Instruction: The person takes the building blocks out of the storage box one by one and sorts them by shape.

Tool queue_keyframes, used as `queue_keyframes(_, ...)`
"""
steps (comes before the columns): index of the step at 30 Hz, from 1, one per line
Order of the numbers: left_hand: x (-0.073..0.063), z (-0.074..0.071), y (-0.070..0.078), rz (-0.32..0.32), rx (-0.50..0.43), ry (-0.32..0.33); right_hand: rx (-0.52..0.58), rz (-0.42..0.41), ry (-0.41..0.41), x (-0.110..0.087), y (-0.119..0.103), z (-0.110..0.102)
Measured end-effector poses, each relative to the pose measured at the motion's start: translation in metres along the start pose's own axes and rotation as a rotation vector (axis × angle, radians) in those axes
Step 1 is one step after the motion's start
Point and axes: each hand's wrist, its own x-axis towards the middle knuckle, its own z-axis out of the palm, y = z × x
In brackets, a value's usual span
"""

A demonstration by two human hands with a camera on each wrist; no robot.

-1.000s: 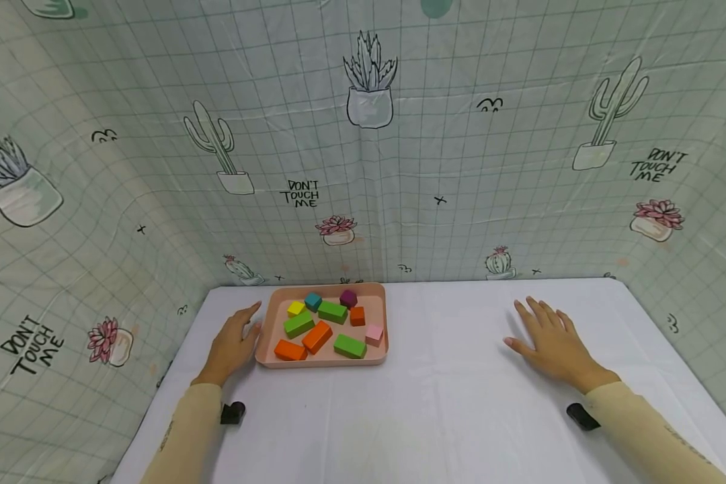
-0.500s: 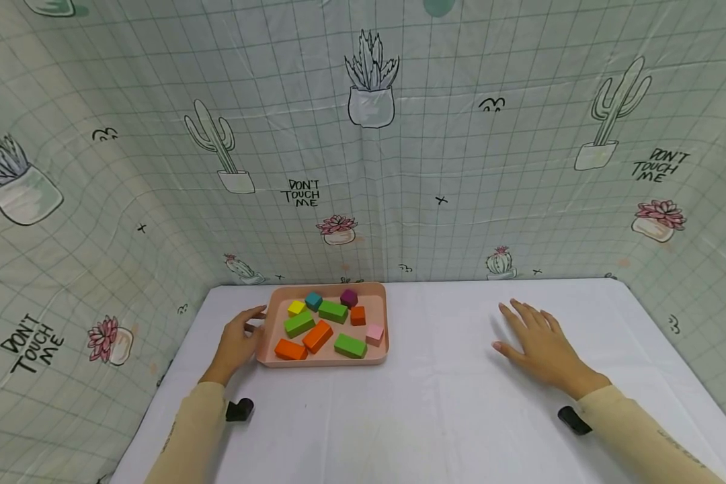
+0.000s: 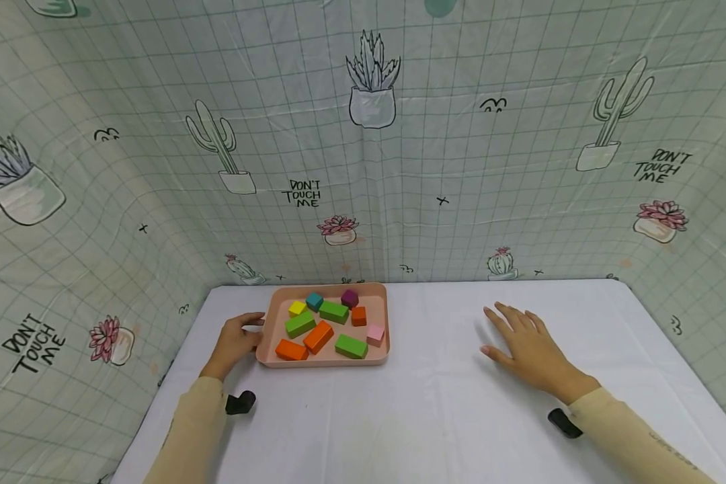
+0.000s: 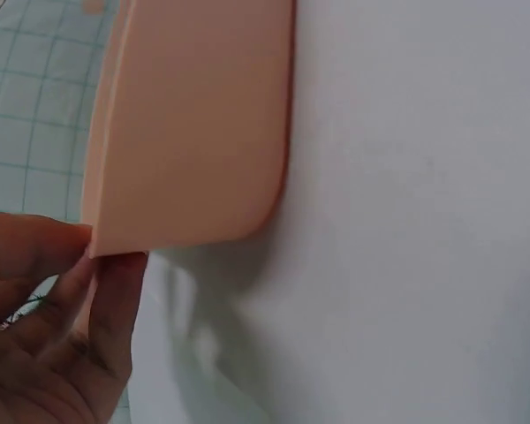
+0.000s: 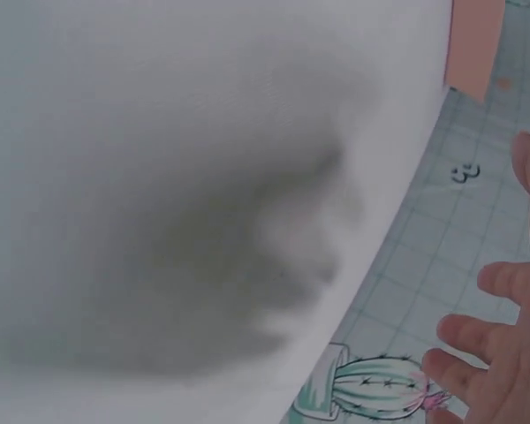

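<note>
A peach-pink tray (image 3: pixel 323 363) with a raised rim lies on the left part of the table. In it are several coloured blocks, among them an orange block (image 3: pixel 318 337), a green block (image 3: pixel 351 346), a yellow block (image 3: pixel 298 308) and a purple block (image 3: pixel 349 298). My left hand (image 3: pixel 232 341) pinches the tray's left edge; in the left wrist view the thumb (image 4: pixel 115 309) and fingers meet at its rim. To the right of the tray, my right hand (image 3: pixel 529 349) hovers over the table with fingers spread, holding nothing.
White cloth covers the table (image 3: pixel 423 417). Behind it and at both sides hangs a gridded curtain (image 3: pixel 435 148) printed with cacti. A black wrist device (image 3: pixel 564 423) sits under the right sleeve, another black device (image 3: pixel 240 402) by the left one.
My left hand has moved in from beside the tray and taken hold of its left edge. My right hand has shifted left toward the tray. The tray and blocks have stayed in place.
</note>
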Motion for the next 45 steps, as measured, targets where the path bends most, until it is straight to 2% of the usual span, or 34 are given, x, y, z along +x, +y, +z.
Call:
queue_keyframes(5, 0.001, -0.002, 0.007, -0.073, -0.009, -0.03, 0.021, -0.035, 0.015, 0.006, -0.013, -0.003)
queue_keyframes(12, 0.006, -0.002, 0.008, -0.108, -0.011, -0.06, 0.025, -0.079, 0.008, 0.02, -0.031, -0.002)
queue_keyframes(17, 0.007, -0.001, 0.008, -0.138, -0.016, -0.062, 0.024, -0.144, 0.049, 0.031, -0.045, 0.005)
queue_keyframes(24, 0.008, -0.001, 0.009, -0.129, -0.006, -0.059, 0.01, -0.207, 0.081, 0.047, -0.068, 0.015)
queue_keyframes(35, 0.007, -0.001, 0.004, -0.114, 0.004, -0.048, -0.051, -0.24, 0.09, 0.072, -0.108, 0.028)
queue_keyframes(45, 0.006, 0.0, 0.003, -0.12, 0.003, -0.045, -0.079, -0.283, 0.1, 0.09, -0.132, 0.041)
